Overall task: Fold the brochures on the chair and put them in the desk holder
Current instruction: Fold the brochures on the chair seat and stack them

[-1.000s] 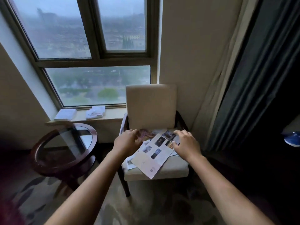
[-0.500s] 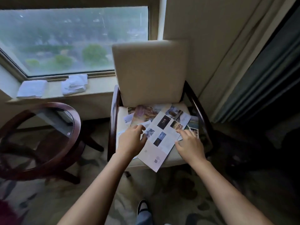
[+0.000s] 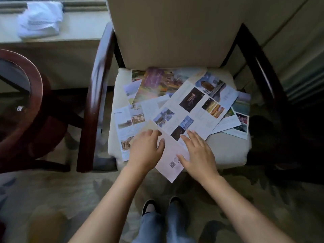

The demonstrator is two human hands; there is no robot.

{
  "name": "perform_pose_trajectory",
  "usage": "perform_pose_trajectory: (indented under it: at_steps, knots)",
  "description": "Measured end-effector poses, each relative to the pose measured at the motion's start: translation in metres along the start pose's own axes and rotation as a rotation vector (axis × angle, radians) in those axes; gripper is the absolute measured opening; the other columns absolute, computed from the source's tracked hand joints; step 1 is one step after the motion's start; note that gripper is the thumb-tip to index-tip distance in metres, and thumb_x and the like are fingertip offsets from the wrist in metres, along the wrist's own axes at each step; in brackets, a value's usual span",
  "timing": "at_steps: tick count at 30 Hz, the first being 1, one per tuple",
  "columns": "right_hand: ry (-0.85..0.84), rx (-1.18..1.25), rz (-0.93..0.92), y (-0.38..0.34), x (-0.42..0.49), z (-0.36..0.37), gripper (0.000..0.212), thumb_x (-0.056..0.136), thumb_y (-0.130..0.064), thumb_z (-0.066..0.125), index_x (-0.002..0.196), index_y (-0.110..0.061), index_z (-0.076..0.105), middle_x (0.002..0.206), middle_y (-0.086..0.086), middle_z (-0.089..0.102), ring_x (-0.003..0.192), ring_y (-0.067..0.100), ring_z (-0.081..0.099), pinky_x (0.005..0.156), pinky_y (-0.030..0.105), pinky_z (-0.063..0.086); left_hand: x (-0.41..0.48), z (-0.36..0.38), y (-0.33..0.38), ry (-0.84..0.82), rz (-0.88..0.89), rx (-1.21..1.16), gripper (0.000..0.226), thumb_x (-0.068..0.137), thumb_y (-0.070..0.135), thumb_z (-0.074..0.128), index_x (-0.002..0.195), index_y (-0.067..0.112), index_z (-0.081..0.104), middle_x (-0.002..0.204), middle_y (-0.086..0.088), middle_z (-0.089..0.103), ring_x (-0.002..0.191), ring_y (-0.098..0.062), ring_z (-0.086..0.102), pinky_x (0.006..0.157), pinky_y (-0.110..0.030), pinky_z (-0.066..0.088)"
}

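Observation:
Several unfolded brochures lie scattered over the cream seat of the chair (image 3: 226, 149). The top brochure (image 3: 191, 109) is a long white sheet with photos, lying diagonally, and its near end hangs over the seat's front edge. My left hand (image 3: 145, 151) curls over its near left edge, where a beige flap is lifted. My right hand (image 3: 198, 153) lies flat on the near end with its fingers spread. A colourful brochure (image 3: 156, 85) lies at the back, with another (image 3: 129, 120) at the left and more (image 3: 240, 118) at the right. The desk holder is not in view.
Dark wooden armrests (image 3: 98, 85) flank the seat on both sides. A round wooden table with a glass top (image 3: 26, 95) stands to the left. Folded white towels (image 3: 40, 20) rest on the window sill. My feet (image 3: 149, 206) stand on patterned carpet before the chair.
The view has tilted down and come closer to the seat. Both hands have slid toward the near end of the top brochure, and its left edge now lifts under my left hand.

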State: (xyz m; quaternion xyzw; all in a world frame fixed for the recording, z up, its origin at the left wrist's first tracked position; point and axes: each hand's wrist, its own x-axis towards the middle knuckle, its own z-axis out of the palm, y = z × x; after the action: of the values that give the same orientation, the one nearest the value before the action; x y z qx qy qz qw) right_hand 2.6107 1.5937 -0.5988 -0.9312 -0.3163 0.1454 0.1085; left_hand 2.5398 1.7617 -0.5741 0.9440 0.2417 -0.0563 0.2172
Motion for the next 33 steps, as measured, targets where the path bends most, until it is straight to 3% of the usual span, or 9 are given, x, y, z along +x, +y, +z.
perform_pose_trajectory:
  at_steps: [3, 7, 11, 17, 20, 24, 27, 29, 33]
  knots:
    - [-0.022, -0.01, -0.018, 0.012, 0.024, 0.046, 0.084, 0.088, -0.061, 0.043, 0.151, -0.028, -0.001, 0.162, -0.002, -0.003, 0.148, 0.014, -0.007, 0.119, 0.034, 0.003, 0.014, 0.044, -0.014, -0.021, -0.006, 0.011, 0.036, 0.094, 0.042, 0.038, 0.123, 0.026, 0.053, 0.119, 0.005, 0.062, 0.11, -0.018, 0.056, 0.08, -0.036, 0.051]
    - [-0.029, -0.01, 0.001, 0.02, 0.039, 0.079, 0.087, 0.088, -0.066, 0.036, 0.151, -0.025, -0.008, 0.16, -0.004, -0.009, 0.148, 0.013, -0.008, 0.121, 0.034, 0.004, 0.027, 0.07, -0.022, 0.016, -0.006, -0.008, 0.035, 0.093, 0.04, 0.039, 0.12, 0.025, 0.055, 0.118, 0.005, 0.06, 0.108, -0.018, 0.056, 0.076, -0.035, 0.049]
    - [-0.007, 0.045, 0.022, 0.015, 0.036, 0.082, 0.08, 0.089, -0.063, 0.04, 0.151, -0.025, 0.008, 0.158, -0.007, -0.001, 0.147, 0.011, -0.001, 0.119, 0.032, 0.006, 0.03, 0.073, -0.021, 0.028, -0.015, 0.001, 0.034, 0.094, 0.039, 0.04, 0.12, 0.023, 0.055, 0.118, 0.004, 0.059, 0.104, -0.018, 0.057, 0.073, -0.033, 0.05]
    - [0.085, 0.288, 0.074, -0.006, 0.031, 0.054, 0.043, 0.092, -0.029, 0.059, 0.134, -0.025, 0.052, 0.14, -0.008, 0.053, 0.133, 0.009, 0.044, 0.111, 0.028, 0.038, 0.029, 0.055, -0.003, 0.022, -0.283, -0.164, 0.035, 0.09, 0.048, 0.044, 0.109, 0.022, 0.056, 0.103, 0.003, 0.066, 0.088, -0.017, 0.064, 0.067, -0.035, 0.054]
    - [0.226, 0.442, 0.167, -0.022, 0.028, 0.03, 0.033, 0.087, -0.018, 0.066, 0.119, -0.024, 0.067, 0.119, -0.01, 0.069, 0.112, 0.0, 0.06, 0.093, 0.016, 0.047, 0.033, 0.037, 0.012, 0.069, -0.357, -0.295, 0.039, 0.086, 0.06, 0.044, 0.097, 0.024, 0.055, 0.088, 0.007, 0.066, 0.076, -0.014, 0.065, 0.067, -0.038, 0.056]
    - [0.379, 0.651, 0.293, -0.043, 0.024, 0.005, 0.026, 0.083, -0.017, 0.07, 0.107, -0.025, 0.073, 0.1, -0.02, 0.071, 0.094, -0.01, 0.06, 0.073, 0.009, 0.047, 0.04, 0.015, 0.038, 0.182, -0.282, -0.359, 0.037, 0.081, 0.063, 0.051, 0.091, 0.028, 0.046, 0.084, 0.012, 0.06, 0.072, -0.011, 0.063, 0.061, -0.036, 0.054]
    - [0.361, 0.924, 0.411, -0.045, 0.023, -0.002, 0.019, 0.084, -0.014, 0.068, 0.101, -0.021, 0.074, 0.088, -0.011, 0.076, 0.079, -0.011, 0.061, 0.067, 0.006, 0.045, 0.045, 0.007, 0.053, 0.207, -0.212, -0.404, 0.035, 0.082, 0.058, 0.055, 0.096, 0.028, 0.045, 0.092, 0.011, 0.058, 0.081, -0.011, 0.059, 0.064, -0.036, 0.053]
    - [0.353, 1.046, 0.498, -0.039, 0.023, -0.005, 0.02, 0.084, -0.009, 0.067, 0.1, -0.019, 0.074, 0.09, -0.008, 0.076, 0.084, -0.007, 0.064, 0.075, 0.012, 0.049, 0.048, 0.01, 0.058, 0.171, -0.158, -0.403, 0.039, 0.083, 0.06, 0.05, 0.106, 0.029, 0.047, 0.104, 0.011, 0.056, 0.092, -0.012, 0.058, 0.07, -0.035, 0.052]
    - [0.32, 0.934, 0.677, -0.01, 0.032, 0.0, 0.03, 0.083, 0.0, 0.061, 0.103, -0.022, 0.07, 0.1, -0.001, 0.072, 0.097, 0.018, 0.066, 0.083, 0.029, 0.052, 0.051, 0.032, 0.058, 0.015, -0.033, -0.258, 0.044, 0.091, 0.052, 0.041, 0.129, 0.031, 0.047, 0.13, 0.012, 0.052, 0.118, -0.01, 0.051, 0.08, -0.028, 0.048]
